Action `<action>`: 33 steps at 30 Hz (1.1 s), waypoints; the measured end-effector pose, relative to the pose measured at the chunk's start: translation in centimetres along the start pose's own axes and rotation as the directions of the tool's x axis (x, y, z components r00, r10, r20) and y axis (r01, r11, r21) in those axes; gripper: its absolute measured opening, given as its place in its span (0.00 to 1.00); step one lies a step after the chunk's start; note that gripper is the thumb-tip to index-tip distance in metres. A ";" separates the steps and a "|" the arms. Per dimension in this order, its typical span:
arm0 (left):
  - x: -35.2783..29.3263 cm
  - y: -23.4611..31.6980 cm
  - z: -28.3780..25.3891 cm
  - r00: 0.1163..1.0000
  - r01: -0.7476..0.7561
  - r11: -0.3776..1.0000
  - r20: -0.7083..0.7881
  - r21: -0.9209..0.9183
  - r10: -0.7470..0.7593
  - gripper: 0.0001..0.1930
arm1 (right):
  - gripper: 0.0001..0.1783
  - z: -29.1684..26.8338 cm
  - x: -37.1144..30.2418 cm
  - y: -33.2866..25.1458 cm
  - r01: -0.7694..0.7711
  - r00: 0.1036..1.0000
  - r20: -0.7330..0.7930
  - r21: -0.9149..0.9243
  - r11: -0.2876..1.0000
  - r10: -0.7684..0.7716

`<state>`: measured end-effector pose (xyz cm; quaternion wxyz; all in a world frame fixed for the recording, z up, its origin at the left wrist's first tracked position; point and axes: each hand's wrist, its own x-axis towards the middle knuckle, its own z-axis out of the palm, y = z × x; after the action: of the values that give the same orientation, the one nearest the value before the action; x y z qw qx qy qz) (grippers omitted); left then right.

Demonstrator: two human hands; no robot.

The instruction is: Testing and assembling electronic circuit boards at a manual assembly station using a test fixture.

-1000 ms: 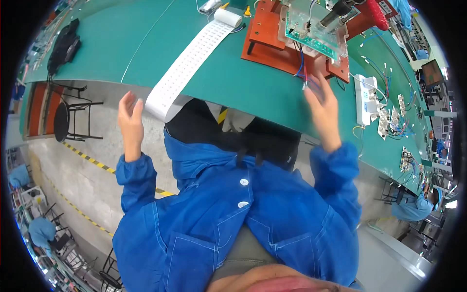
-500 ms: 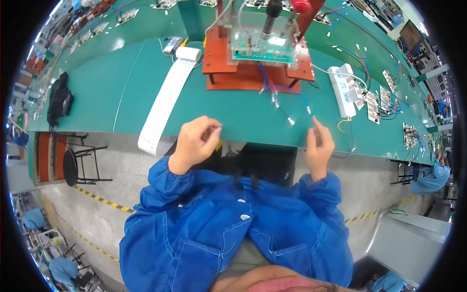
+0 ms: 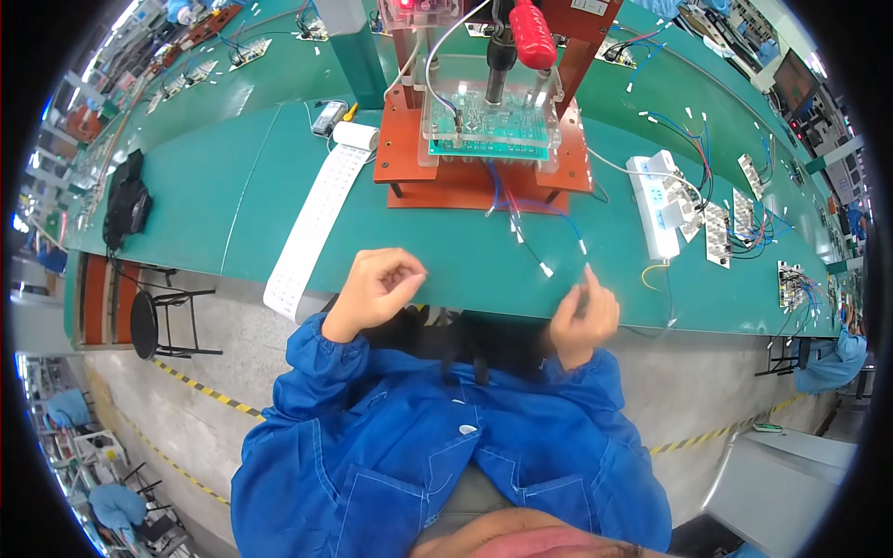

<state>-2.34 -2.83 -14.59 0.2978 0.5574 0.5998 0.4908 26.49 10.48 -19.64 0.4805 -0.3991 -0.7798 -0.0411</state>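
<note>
A red stand (image 3: 402, 147) is on the green table (image 3: 209, 191). To its right is a white power strip (image 3: 656, 206), and a white cord (image 3: 621, 169) runs between the two. Farther right of the stand, past the strip, lie loose circuit boards (image 3: 717, 232) with their wires. To the stand's left, a long strip of paper (image 3: 316, 228) unrolls toward the near edge (its end hangs a little over), with a small grey box (image 3: 329, 117) near the roll. A black bundle (image 3: 127, 200) lies well left of the stand.

In front of the stand, wires spread across the table: a dark wire (image 3: 533, 255) and a blue wire (image 3: 569, 223), each ending in a white plug.

On the stand, a clear plastic holder (image 3: 549, 166) has a green board (image 3: 484, 149) in it, below a red handle (image 3: 533, 37).

The left hand (image 3: 367, 290), in front of the stand, is loosely curled, thumb near forefinger; I cannot tell whether it pinches anything. The right hand (image 3: 584, 321), in front and to the stand's right, points its forefinger at the blue wire's plug, other fingers bent; whether they touch is unclear.
</note>
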 end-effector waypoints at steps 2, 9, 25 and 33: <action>-0.1 -0.1 -0.1 1.000 -0.005 1.000 0.001 0.009 0.005 0.05 | 0.20 -0.7 0.5 -0.4 -0.122 0.990 0.078 0.109 0.986 0.114; -0.3 -0.4 -0.6 1.000 0.009 1.000 0.011 0.001 -0.009 0.07 | 0.29 -2.4 10.8 -4.0 0.103 0.991 0.012 0.584 0.805 -0.136; -0.7 -0.6 -0.6 1.000 -0.006 0.999 -0.023 -0.041 0.005 0.06 | 0.30 7.5 25.3 -10.2 0.728 0.673 -0.497 0.309 0.612 -0.548; -0.4 -1.2 -0.3 0.998 -0.030 0.999 -0.053 -0.028 0.029 0.06 | 0.21 3.5 27.6 -10.5 0.724 0.684 -0.460 0.327 0.608 -0.567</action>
<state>-3.01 -3.19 -15.67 0.2825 0.5488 0.5919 0.5183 10.96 21.02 3.41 0.6314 0.0593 -0.7691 -0.0797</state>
